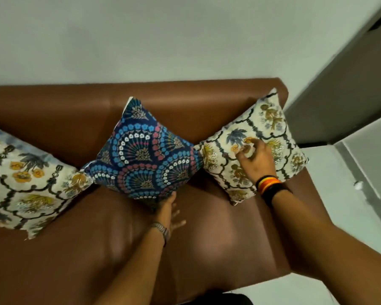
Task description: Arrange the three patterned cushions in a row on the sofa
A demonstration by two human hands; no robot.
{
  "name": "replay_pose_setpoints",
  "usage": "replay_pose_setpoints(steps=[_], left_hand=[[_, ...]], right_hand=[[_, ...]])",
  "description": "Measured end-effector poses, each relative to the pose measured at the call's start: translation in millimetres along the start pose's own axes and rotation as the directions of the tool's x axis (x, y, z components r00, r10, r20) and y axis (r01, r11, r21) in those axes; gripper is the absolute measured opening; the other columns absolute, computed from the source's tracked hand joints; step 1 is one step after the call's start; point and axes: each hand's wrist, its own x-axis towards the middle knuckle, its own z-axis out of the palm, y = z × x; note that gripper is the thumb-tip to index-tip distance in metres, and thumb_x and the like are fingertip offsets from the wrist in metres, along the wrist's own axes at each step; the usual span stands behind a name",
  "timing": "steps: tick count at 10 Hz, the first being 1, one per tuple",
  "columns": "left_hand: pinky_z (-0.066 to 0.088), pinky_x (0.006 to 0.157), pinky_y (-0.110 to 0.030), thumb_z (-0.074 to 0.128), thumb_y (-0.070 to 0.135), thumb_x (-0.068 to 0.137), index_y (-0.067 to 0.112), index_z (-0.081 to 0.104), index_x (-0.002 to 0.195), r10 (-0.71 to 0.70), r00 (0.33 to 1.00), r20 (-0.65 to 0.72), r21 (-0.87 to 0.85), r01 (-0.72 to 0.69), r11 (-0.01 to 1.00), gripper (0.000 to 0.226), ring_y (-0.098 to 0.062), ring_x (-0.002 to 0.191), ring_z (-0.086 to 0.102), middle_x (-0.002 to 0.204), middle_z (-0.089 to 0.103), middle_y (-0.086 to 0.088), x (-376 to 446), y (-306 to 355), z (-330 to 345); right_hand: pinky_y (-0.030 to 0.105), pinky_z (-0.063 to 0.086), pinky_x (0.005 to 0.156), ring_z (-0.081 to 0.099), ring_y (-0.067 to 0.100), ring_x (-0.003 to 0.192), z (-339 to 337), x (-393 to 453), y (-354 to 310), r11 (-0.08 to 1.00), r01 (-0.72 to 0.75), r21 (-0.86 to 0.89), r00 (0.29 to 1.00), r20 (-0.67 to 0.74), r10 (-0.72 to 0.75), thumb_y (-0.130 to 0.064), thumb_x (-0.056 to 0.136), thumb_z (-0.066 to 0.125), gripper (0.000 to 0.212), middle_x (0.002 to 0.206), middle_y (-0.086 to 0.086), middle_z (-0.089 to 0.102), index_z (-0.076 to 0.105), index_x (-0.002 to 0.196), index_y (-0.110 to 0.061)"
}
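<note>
A brown leather sofa [92,249] carries three patterned cushions in a row against its back – a cream floral cushion [24,179] at left, a navy fan-print cushion [143,153] in the middle, another cream cushion [251,146] at right (all set corner-up, tips touching). The right hand [256,159] pinches the right cushion's fabric; the left hand [167,208] grips the navy cushion's lower corner

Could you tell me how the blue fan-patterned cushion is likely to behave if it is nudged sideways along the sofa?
The blue cushion looks soft and plump, so it would probably deform. Standing on a corner, it may tip. The leather-like sofa looks smooth, so it would likely slide.
</note>
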Motion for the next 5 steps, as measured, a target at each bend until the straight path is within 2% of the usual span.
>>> replay_pose_setpoints(steps=[1,2,3,4,5], left_hand=[[0.059,0.080,-0.052,0.070,0.054,0.092,0.026,0.045,0.153,0.026,0.997,0.072,0.069,-0.031,0.997,0.072,-0.030,0.139,0.049,0.161,0.043,-0.007,-4,-1,57],[0.062,0.068,-0.046,0.079,0.067,0.076,0.029,0.034,0.161,0.037,0.994,0.106,0.119,-0.049,0.992,0.103,-0.027,0.136,0.048,0.166,0.035,-0.004,7,-5,99],[0.063,0.069,-0.047,0.082,0.085,0.052,0.035,0.031,0.161,0.067,0.994,0.081,0.159,-0.079,0.984,0.130,-0.030,0.145,0.042,0.167,0.032,0.000,36,-12,136],[0.060,0.076,-0.046,0.080,0.088,0.049,0.039,0.043,0.152,0.069,0.989,0.133,0.154,-0.090,0.984,0.121,-0.027,0.133,0.050,0.157,0.047,0.002,47,-16,180],[0.056,0.094,-0.052,0.067,0.078,0.078,0.038,0.061,0.132,0.083,0.984,0.159,0.070,-0.095,0.993,0.067,-0.028,0.128,0.055,0.137,0.063,0.000,45,-21,220]], right_hand=[[0.048,0.038,0.115,0.044,0.043,0.140,-43,40,16,1.000,-0.020,0.007,0.993,-0.117,0.021,-0.046,0.093,0.067,0.074,0.151,0.022,0.044,0.041,0.150,-0.008],[0.054,0.036,0.118,0.039,0.044,0.145,-65,81,38,0.997,-0.065,0.043,0.992,-0.107,0.070,-0.058,0.087,0.068,0.090,0.157,0.021,0.038,0.034,0.156,-0.012],[0.059,0.033,0.120,0.033,0.045,0.149,-70,119,68,0.991,-0.128,0.044,0.991,-0.040,0.130,-0.069,0.079,0.068,0.104,0.163,0.021,0.030,0.026,0.159,-0.017],[0.056,0.039,0.117,0.041,0.040,0.145,-65,146,105,0.989,-0.143,0.028,0.987,0.077,0.141,-0.084,0.070,0.065,0.114,0.161,0.016,0.038,0.030,0.159,-0.022],[0.046,0.053,0.104,0.064,0.026,0.124,-57,155,129,0.983,-0.059,0.173,0.990,0.133,0.036,-0.083,0.070,0.066,0.094,0.141,0.003,0.064,0.051,0.145,-0.029]])
